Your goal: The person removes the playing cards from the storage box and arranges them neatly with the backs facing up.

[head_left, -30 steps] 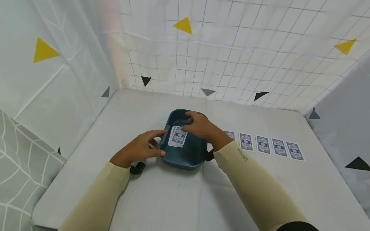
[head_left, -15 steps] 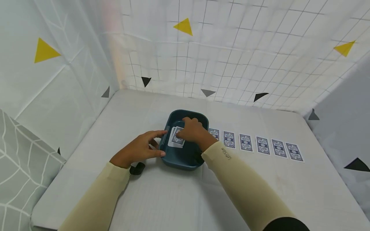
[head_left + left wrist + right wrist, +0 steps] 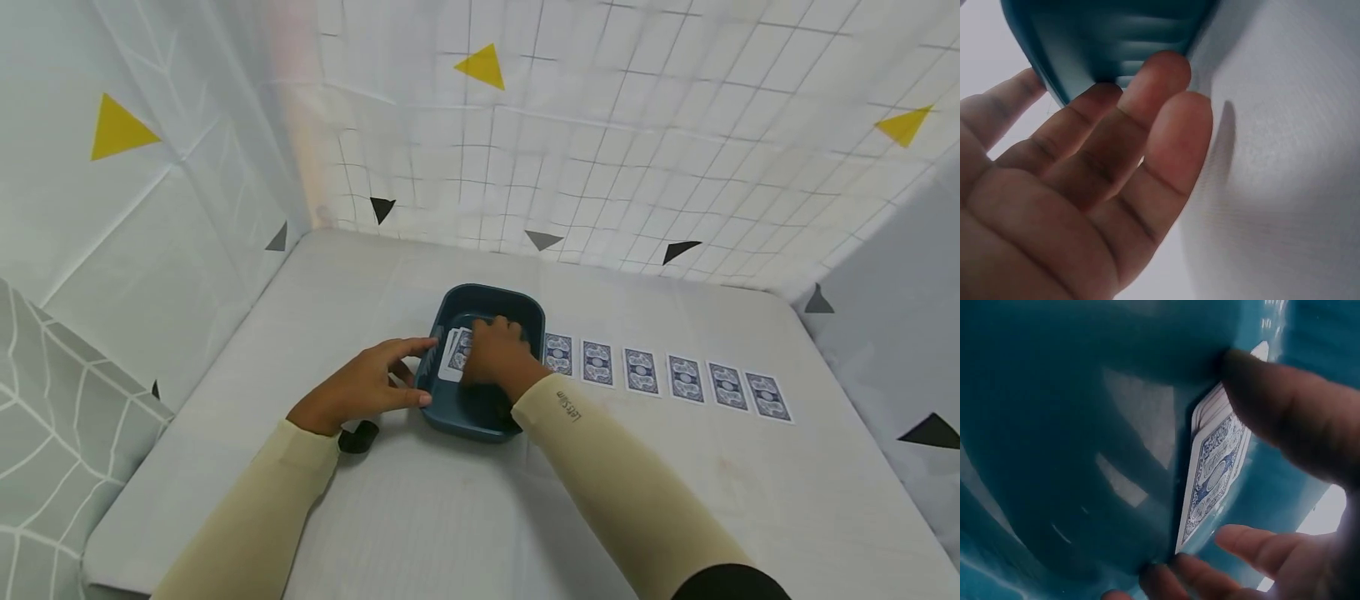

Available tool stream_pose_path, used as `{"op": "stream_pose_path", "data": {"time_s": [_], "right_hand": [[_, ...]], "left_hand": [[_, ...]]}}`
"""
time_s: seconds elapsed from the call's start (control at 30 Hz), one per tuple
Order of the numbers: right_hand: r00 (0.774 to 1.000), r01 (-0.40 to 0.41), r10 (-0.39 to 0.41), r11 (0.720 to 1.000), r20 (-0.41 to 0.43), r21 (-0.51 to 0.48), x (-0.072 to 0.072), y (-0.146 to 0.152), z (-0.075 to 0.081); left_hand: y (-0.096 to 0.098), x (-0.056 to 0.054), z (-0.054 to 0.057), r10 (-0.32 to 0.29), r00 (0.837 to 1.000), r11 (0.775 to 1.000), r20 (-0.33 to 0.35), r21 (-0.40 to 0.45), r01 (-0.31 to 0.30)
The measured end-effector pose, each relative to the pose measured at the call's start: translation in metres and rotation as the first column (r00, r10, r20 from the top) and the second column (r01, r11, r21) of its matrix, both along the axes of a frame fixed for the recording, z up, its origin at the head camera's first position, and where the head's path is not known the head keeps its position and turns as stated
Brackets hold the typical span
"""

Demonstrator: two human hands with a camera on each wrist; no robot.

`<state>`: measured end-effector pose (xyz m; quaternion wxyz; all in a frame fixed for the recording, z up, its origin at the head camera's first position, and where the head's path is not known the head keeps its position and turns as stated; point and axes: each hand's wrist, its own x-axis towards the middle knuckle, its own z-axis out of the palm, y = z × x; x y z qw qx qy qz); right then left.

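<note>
A dark teal plastic tray [image 3: 480,417] stands on the table. In it lies a small stack of playing cards [image 3: 453,358], blue patterned backs up. My right hand [image 3: 501,354] reaches down into the tray and partly covers the stack in the head view. In the right wrist view its thumb [image 3: 1272,394] is at one end of the cards [image 3: 1213,472] and its fingertips [image 3: 1191,569] at the other. At the tray's left side, my left hand [image 3: 367,385] touches the wall with its fingers [image 3: 1172,137] spread and only slightly bent.
A row of several face-down playing cards [image 3: 642,372] runs rightward from the tray across the white-covered table [image 3: 637,483]. Behind the table hangs a white grid-patterned sheet [image 3: 570,150]. A pale cloth wall [image 3: 195,208] stands at the left.
My right hand has moved lower and left into the tray, with its fingers drawing in over the card stack. More of the card row shows. My left hand stays at the tray's side.
</note>
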<state>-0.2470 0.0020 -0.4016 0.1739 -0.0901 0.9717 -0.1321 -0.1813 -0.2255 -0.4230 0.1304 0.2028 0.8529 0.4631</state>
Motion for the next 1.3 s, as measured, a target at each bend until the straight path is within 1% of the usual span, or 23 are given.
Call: {"op": "stream_pose_path", "data": {"time_s": [0.07, 0.13, 0.27, 0.43, 0.53, 0.77, 0.9, 1.0, 1.23, 1.3], "right_hand": [[1.000, -0.006, 0.006, 1.000, -0.019, 0.009, 0.000, 0.000, -0.001], [0.999, -0.009, 0.009, 1.000, -0.032, -0.002, 0.000, -0.001, -0.001], [0.999, -0.016, 0.016, 1.000, -0.039, -0.005, 0.001, -0.001, -0.001], [0.999, 0.007, -0.007, 1.000, -0.037, 0.006, 0.002, -0.001, 0.000], [0.999, 0.027, -0.027, 1.000, -0.043, -0.007, 0.003, -0.002, 0.001], [0.998, 0.056, -0.059, 0.991, -0.026, -0.122, 0.004, -0.002, 0.005], [0.999, 0.027, -0.032, 0.981, -0.023, -0.191, 0.004, -0.001, 0.011], [0.999, -0.010, 0.000, 0.976, -0.044, -0.219, 0.005, 0.001, 0.016], [0.998, 0.011, -0.027, 0.951, -0.048, -0.310, 0.009, 0.011, 0.031], [0.998, 0.000, -0.020, 0.950, -0.062, -0.313, 0.009, 0.015, 0.035]], "left_hand": [[0.000, 0.000, 0.000, 0.000, 1.000, 1.000, 0.000, 0.001, 0.000], [0.001, 0.000, 0.001, 0.002, 1.000, 1.000, 0.002, 0.003, -0.002], [0.001, -0.001, -0.001, -0.003, 1.000, 1.000, 0.000, -0.005, 0.003], [0.002, -0.001, -0.001, -0.001, 1.000, 1.000, 0.000, -0.005, 0.001], [0.003, 0.000, 0.000, -0.001, 1.000, 1.000, -0.002, 0.001, 0.001], [0.004, -0.001, -0.002, -0.011, 1.000, 1.000, 0.003, 0.016, 0.011], [0.004, -0.001, -0.002, -0.010, 1.000, 1.000, -0.004, 0.004, 0.010], [0.004, -0.001, -0.001, -0.005, 1.000, 1.000, -0.004, -0.005, 0.005], [0.005, -0.001, -0.002, 0.013, 1.000, 0.999, -0.023, -0.034, -0.013], [0.006, -0.001, -0.002, 0.011, 0.999, 0.999, -0.030, -0.038, -0.012]]}}
